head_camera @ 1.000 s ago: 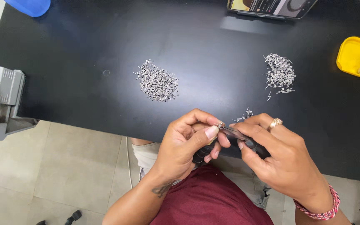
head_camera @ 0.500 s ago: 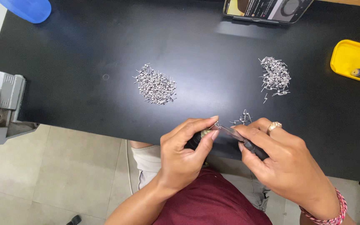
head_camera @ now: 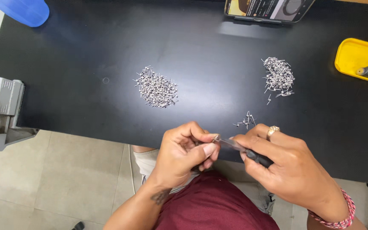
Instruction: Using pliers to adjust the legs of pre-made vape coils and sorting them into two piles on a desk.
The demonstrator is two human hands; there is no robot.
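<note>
A person sits at the near edge of a black table (head_camera: 86,51), both hands raised just in front of it. The right hand (head_camera: 292,168), wearing a ring, is closed around a slim tool with a dark handle (head_camera: 258,158), its metal tip pointing left. The left hand (head_camera: 184,153) is curled, thumb and fingers pinching something tiny at that tip. A few small metal pieces (head_camera: 245,120) lie just beyond the hands. Farther off sit two larger piles, one to the left (head_camera: 156,87) and one to the right (head_camera: 279,76), and a yellow tray (head_camera: 354,57) at the far right.
</note>
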